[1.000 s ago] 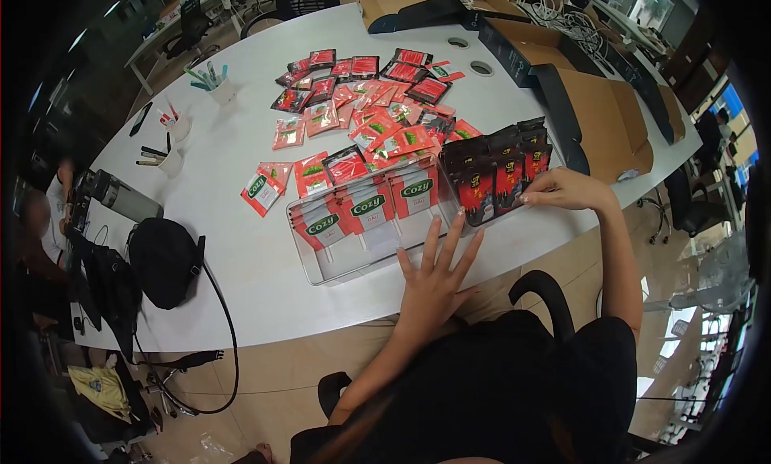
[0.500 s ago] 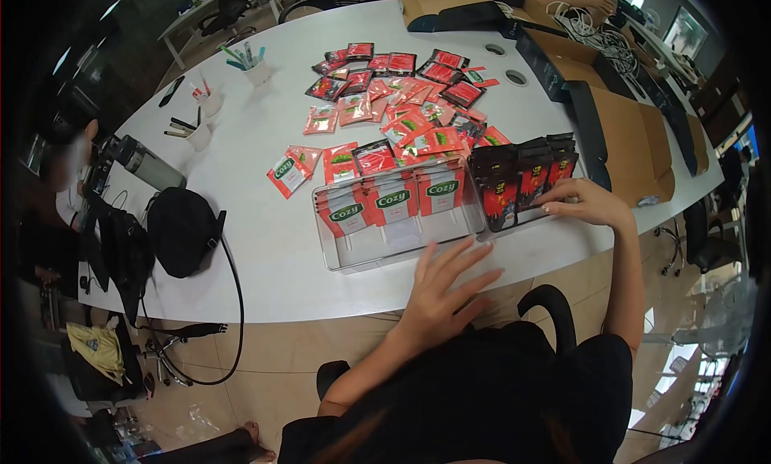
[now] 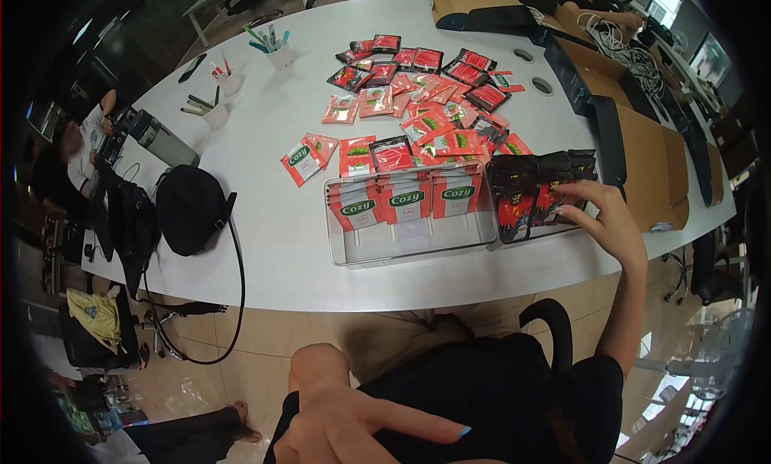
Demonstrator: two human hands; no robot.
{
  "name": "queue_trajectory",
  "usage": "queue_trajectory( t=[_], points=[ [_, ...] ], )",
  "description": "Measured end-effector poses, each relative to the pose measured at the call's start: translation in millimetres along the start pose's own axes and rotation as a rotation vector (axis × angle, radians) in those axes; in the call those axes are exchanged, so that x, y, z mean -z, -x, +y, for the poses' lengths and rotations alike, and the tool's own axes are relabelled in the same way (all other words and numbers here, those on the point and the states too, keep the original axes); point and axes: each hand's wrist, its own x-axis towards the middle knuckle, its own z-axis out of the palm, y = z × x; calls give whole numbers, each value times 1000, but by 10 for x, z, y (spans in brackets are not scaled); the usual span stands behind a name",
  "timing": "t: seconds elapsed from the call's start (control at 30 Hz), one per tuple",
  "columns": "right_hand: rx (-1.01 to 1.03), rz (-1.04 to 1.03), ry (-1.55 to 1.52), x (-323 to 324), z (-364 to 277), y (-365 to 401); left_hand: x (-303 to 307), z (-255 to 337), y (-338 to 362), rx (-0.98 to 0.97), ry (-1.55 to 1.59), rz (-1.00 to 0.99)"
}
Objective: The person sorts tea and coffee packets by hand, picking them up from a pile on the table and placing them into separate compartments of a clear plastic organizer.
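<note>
My right hand point(image 3: 598, 215) is at the right-hand clear bin, its bent fingertips touching the front of the black and red sachets point(image 3: 514, 211) standing there. Its thumb and fingers are apart, and I see no sachet between them. Close to the camera, low in the view, is my left hand point(image 3: 345, 424), with one finger stretched to the right and nothing seen in it; its lower part is cut off. Red and white "Cozy" sachets point(image 3: 405, 200) stand in three groups in the left clear bin point(image 3: 369, 251), with bare bin floor in front of them.
Loose red, pink and black sachets point(image 3: 426, 126) lie heaped behind the bins. Open cardboard boxes point(image 3: 642, 155) and white cables point(image 3: 622, 54) are at right. Pen cups point(image 3: 215, 117), a bottle point(image 3: 165, 138) and a black bag point(image 3: 193, 211) stand left. Other people sit beyond the table.
My left hand has moved from the front of the bins down and back towards my body. My right hand stays at the black sachets, its fingers slightly shifted. The camera view has tilted a little.
</note>
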Motion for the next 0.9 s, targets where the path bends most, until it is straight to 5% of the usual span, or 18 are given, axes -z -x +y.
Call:
queue_trajectory(
  t=[0.13,0.23,0.37,0.47,0.63,0.9],
  points=[
    [45,76,-3,68,-147,-165,174,-138,160,-144,-135,15],
    [136,95,40,96,-218,-373,396,-189,-25,-76,-448,119],
    [293,34,112,92,-354,-768,1154,-306,-74,169,-1248,337],
    [397,-80,125,-3,-469,-1181,1847,-452,16,543,-1595,336],
    [426,-280,257,-455,-361,-2086,2688,-809,858,701,-1816,390],
    [573,-379,321,-1437,-321,-3043,2718,-754,916,811,-1771,448]
  ],
)
